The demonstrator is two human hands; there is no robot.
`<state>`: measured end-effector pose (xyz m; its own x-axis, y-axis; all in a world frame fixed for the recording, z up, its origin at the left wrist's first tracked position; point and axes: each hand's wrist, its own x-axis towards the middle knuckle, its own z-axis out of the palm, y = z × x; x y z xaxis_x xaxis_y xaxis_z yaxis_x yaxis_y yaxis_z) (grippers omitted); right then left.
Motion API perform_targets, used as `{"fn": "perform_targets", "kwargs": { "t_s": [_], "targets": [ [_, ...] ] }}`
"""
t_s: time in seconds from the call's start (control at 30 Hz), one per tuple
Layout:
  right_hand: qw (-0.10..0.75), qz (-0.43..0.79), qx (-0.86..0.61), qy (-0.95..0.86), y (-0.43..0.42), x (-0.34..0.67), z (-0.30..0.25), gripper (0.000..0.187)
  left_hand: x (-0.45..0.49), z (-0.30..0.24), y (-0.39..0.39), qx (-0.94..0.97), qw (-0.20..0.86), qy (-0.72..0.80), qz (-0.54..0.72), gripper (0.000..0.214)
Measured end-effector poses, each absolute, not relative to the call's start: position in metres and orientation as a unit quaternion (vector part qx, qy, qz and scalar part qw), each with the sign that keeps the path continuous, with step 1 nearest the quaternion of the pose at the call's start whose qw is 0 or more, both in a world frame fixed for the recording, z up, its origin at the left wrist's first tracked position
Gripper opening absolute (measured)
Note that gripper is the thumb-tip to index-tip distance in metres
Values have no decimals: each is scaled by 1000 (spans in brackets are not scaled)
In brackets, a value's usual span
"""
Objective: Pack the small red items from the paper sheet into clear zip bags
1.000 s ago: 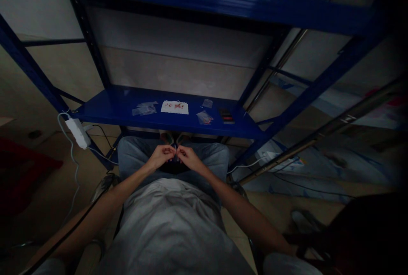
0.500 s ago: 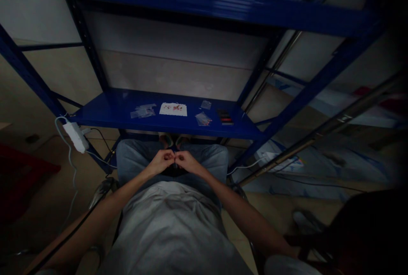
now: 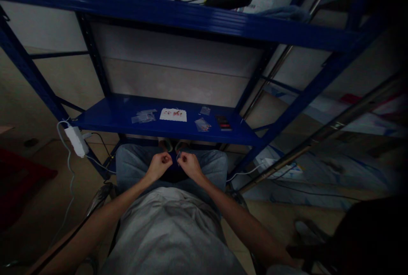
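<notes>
Above my lap, my left hand (image 3: 161,165) is closed in a pinch; whatever it holds, if anything, is too small to make out. Just across a small gap, the fingers of my right hand (image 3: 190,165) are closed on a small clear plastic bag (image 3: 179,155), seen only in part. Beyond both hands, a white sheet (image 3: 164,117) lies on the blue shelf with small reddish pieces (image 3: 177,113) on it. Several clear plastic bags (image 3: 143,117) are spread to its left. On its right lie a bag with small reddish pieces (image 3: 202,125) and another clear bag (image 3: 205,110).
Dark strips with a red one (image 3: 224,123) lie near the right end of the blue shelf (image 3: 121,122). An upper shelf beam (image 3: 191,24) crosses above. A white power strip (image 3: 76,141) hangs at the left post. Metal poles (image 3: 299,147) slant on the right.
My hands, which were touching, have come apart, and a bit of clear plastic now shows at my right fingertips. The view has tilted up slightly, showing more of the upper shelf.
</notes>
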<state>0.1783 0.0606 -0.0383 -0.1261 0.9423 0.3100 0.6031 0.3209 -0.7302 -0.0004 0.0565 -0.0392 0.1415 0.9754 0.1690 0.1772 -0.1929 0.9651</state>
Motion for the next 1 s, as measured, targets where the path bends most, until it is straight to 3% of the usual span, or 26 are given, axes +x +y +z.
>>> {"fn": "perform_targets", "kwargs": {
  "t_s": [0.2, 0.4, 0.57, 0.7, 0.83, 1.0],
  "targets": [
    [456, 469, -392, -647, 61, 178, -27, 22, -9, -40, 66, 553, 514, 466, 461, 33],
    [482, 515, -371, -604, 66, 185, -23, 23, -10, -36, 59, 452, 699, 363, 419, 39],
    [510, 473, -447, -562, 74, 185, -34, 19, -9, -32, 63, 479, 630, 376, 483, 38],
    [555, 549, -443, -442, 71, 178, -41, 24, -10, -33, 69, 516, 575, 386, 503, 43],
    [542, 644, -443, -308, 70, 167, -44, 38, -12, -33, 68, 561, 539, 394, 489, 41],
    [556, 654, -458, -229, 82, 138, -54, 41, -17, -31, 65, 628, 468, 416, 462, 34]
  ]
}}
